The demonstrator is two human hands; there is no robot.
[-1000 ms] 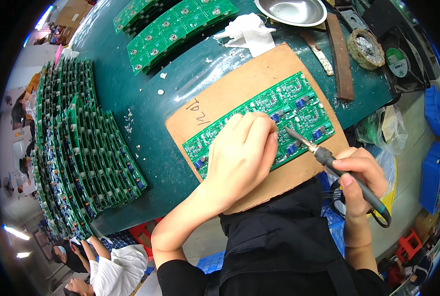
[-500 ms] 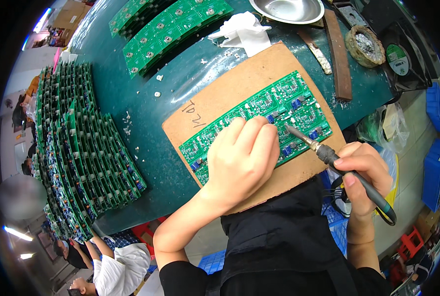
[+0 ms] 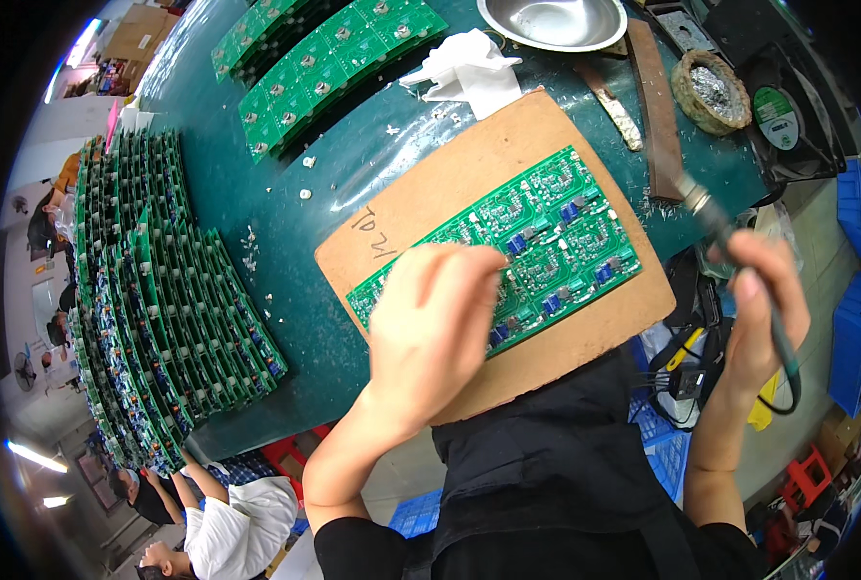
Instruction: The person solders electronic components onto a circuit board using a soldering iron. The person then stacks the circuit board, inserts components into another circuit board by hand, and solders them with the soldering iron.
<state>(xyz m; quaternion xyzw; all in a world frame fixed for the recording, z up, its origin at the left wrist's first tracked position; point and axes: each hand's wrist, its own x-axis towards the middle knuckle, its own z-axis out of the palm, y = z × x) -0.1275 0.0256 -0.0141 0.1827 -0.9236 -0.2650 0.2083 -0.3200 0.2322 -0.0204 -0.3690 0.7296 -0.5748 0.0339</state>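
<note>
A green circuit board (image 3: pixel 543 266) with blue and white components lies on a tan fibreboard sheet (image 3: pixel 421 198), which has handwriting on it. Over the board's left part is my left hand (image 3: pixel 435 324), its fingers curled and pinched together. Whatever may be between those fingertips is hidden. My right hand (image 3: pixel 767 290) grips a soldering iron (image 3: pixel 713 218) by its dark handle, off to the right of the fibreboard. The iron is smeared by motion, its tip raised toward a brown bar (image 3: pixel 655 116) and apart from the board.
Densely stacked circuit boards (image 3: pixel 174 300) fill the left of the green table (image 3: pixel 324 333). More boards (image 3: pixel 339 58) lie at the back, near a white cloth (image 3: pixel 469 72) and a metal bowl (image 3: pixel 556 21). A round pot (image 3: pixel 711 92) holds silvery scrap. People sit at lower left.
The soldering iron has lifted off the board and swung right and away with my right hand. My left hand has shifted left and nearer, uncovering more of the board.
</note>
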